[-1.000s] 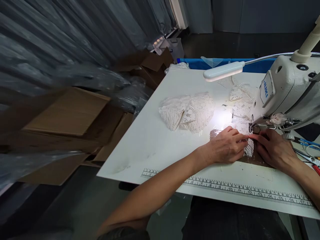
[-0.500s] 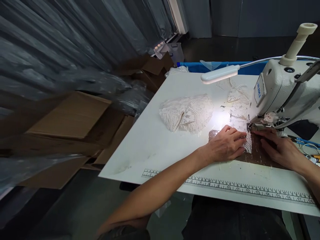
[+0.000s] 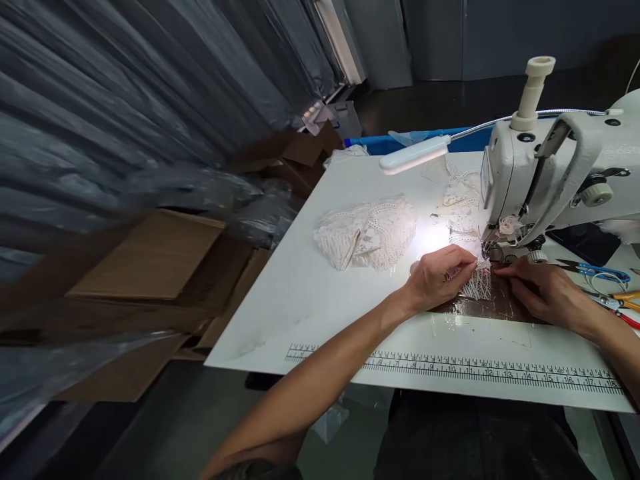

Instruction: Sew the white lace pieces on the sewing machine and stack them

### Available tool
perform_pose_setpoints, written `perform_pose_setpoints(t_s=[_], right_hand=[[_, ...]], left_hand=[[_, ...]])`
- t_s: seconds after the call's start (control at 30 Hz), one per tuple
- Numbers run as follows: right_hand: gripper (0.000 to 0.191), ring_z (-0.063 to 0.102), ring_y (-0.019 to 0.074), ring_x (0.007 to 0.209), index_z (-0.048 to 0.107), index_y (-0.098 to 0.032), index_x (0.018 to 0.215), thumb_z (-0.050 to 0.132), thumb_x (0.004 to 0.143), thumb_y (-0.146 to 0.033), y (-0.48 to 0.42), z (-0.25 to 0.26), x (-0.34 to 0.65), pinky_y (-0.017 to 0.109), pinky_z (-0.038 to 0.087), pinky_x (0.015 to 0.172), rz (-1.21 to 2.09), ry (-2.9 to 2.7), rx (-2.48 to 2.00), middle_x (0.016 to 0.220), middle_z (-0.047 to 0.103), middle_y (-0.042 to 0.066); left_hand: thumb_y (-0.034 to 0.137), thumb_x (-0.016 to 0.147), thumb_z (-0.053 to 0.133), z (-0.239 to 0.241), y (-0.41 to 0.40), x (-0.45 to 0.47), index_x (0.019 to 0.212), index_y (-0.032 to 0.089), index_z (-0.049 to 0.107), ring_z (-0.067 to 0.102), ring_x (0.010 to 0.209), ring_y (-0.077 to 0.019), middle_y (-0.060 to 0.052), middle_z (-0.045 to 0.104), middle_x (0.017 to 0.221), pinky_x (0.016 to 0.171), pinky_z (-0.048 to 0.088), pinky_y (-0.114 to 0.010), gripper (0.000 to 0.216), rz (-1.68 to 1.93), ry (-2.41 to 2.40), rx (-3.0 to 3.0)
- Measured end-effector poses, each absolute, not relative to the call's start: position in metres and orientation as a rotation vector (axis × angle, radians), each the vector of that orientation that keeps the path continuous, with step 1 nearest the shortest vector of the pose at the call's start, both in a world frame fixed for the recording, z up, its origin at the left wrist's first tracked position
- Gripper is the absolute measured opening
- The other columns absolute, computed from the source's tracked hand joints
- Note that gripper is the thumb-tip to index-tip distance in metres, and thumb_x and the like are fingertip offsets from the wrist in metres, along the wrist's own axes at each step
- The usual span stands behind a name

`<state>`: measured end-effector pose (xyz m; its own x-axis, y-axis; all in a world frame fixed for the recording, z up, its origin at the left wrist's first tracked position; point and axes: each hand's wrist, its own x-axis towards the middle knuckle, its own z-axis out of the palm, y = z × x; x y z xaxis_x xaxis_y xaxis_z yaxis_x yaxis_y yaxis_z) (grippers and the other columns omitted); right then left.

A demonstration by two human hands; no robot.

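A strip of white lace [image 3: 477, 285] runs under the needle area of a white sewing machine [image 3: 505, 180] and trails behind it. My left hand [image 3: 440, 277] pinches the lace's left edge just in front of the presser foot, thumb and forefinger together. On the other side, my right hand [image 3: 545, 287] rests low over the brown plate [image 3: 470, 308], its fingertips drawn together close to the lace edge by the foot. Whether those fingertips hold anything is too small to make out. A folded bundle of white lace [image 3: 367, 233] lies left of the machine.
A lit lamp [image 3: 415, 155] on a bendable neck hangs over the white table [image 3: 300, 300]. Blue-handled scissors [image 3: 595, 270] and orange-handled snips [image 3: 625, 300] lie at the right. A printed ruler [image 3: 480, 372] runs along the front edge. Cardboard boxes [image 3: 150, 253] stand at the left.
My left hand has gone from lying flat on the lace to pinching its edge. The right hand stays beside the foot. The head view has shifted, showing more of the machine.
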<state>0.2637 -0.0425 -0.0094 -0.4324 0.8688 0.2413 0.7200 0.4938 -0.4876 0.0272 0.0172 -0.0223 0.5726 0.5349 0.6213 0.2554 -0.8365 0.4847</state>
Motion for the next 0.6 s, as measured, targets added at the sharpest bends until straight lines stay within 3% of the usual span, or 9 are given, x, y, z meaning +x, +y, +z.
perform_pose_setpoints(t_s=[0.13, 0.4, 0.5, 0.6], right_hand=[[0.039, 0.064, 0.0213, 0.084, 0.067, -0.020, 0.126, 0.043, 0.095, -0.022, -0.047, -0.016, 0.257, 0.035, 0.055, 0.074, 0.247, -2.411, -1.244, 0.099, 0.066, 0.012], [0.033, 0.059, 0.0230, 0.090, 0.073, -0.022, 0.110, 0.046, 0.091, -0.016, -0.049, -0.014, 0.252, 0.038, 0.055, 0.079, 0.159, -2.514, -1.182, 0.098, 0.062, 0.010], [0.032, 0.059, 0.0233, 0.090, 0.073, -0.020, 0.107, 0.045, 0.091, -0.017, -0.048, -0.015, 0.253, 0.038, 0.055, 0.077, 0.148, -2.498, -1.167, 0.099, 0.062, 0.011], [0.039, 0.060, 0.0217, 0.090, 0.069, -0.021, 0.120, 0.043, 0.092, -0.016, -0.049, -0.014, 0.251, 0.037, 0.056, 0.080, 0.197, -2.505, -1.170, 0.100, 0.061, 0.011]], left_hand=[[0.027, 0.102, 0.049, -0.026, 0.017, 0.026, 0.094, 0.013, 0.063, 0.069, 0.073, -0.0115, -0.006, 0.075, 0.086, 0.061, 0.057, -0.024, 0.021, 1.074, 0.739, 2.448], [0.022, 0.100, 0.050, -0.025, 0.020, 0.023, 0.096, 0.017, 0.064, 0.070, 0.086, -0.0138, -0.005, 0.076, 0.098, 0.079, 0.059, -0.032, 0.015, 0.896, 0.415, 2.789], [0.019, 0.098, 0.053, -0.023, 0.019, 0.024, 0.091, 0.017, 0.064, 0.069, 0.082, -0.0131, -0.004, 0.076, 0.097, 0.077, 0.058, -0.032, 0.013, 0.974, 0.364, 2.856], [0.018, 0.098, 0.054, -0.022, 0.019, 0.024, 0.091, 0.015, 0.064, 0.070, 0.084, -0.0131, -0.006, 0.074, 0.093, 0.072, 0.061, -0.028, 0.013, 1.115, 0.400, 2.715]])
